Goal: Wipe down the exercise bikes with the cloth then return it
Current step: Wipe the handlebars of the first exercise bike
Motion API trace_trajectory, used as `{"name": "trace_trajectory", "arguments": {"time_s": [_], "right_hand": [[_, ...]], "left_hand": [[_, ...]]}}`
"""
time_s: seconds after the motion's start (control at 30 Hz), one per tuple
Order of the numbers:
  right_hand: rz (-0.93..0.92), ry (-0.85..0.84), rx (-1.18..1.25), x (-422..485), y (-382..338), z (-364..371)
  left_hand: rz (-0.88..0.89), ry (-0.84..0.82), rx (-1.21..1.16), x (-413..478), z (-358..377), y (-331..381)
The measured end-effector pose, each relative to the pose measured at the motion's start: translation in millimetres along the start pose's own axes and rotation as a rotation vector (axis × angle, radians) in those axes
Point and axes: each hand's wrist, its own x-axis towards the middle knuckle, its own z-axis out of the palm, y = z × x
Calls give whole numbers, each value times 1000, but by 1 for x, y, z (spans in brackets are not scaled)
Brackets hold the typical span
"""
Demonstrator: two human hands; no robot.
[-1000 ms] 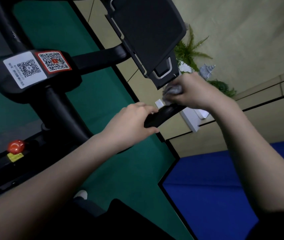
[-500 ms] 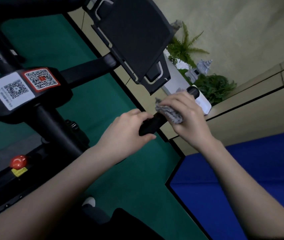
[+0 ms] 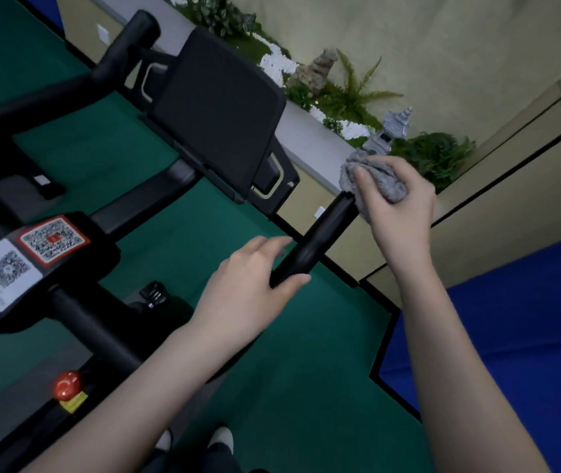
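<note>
A black exercise bike fills the left of the view, with its dark console screen (image 3: 217,114) tilted above the handlebars. My left hand (image 3: 251,285) is wrapped around the near part of the right handlebar grip (image 3: 316,240). My right hand (image 3: 398,203) holds a bunched grey cloth (image 3: 371,175) over the far tip of that same grip. The tip itself is hidden under the cloth. The other handlebar end (image 3: 132,39) sticks up at the top left.
QR-code stickers (image 3: 23,257) sit on the bike's stem, with a red knob (image 3: 67,384) lower down. A planter ledge with ferns (image 3: 354,93) and a small stone pagoda (image 3: 391,131) runs behind the bike. Green floor lies below, a blue mat (image 3: 518,319) at the right.
My right hand has slid the cloth outward along the grip to its tip. My left hand keeps hold of the grip's near part. The view has tilted, showing more of the console.
</note>
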Motion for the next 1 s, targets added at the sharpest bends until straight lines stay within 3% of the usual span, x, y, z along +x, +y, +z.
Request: {"name": "trace_trajectory", "arguments": {"time_s": [0.17,0.27,0.37,0.5,0.63,1.0], "right_hand": [[446,-357,564,41,5,-10],[636,-333,871,35,20,-8],[594,-174,1077,4,42,0],[560,94,1155,-38,45,23],[602,227,1285,-43,36,41],[679,164,1238,-81,33,54]], "left_hand": [[50,19,54,17,8,15],[57,35,70,19,11,15],[73,49,72,18,13,14],[94,87,74,18,16,12],[101,109,67,18,18,8],[88,0,-7,17,7,1]]}}
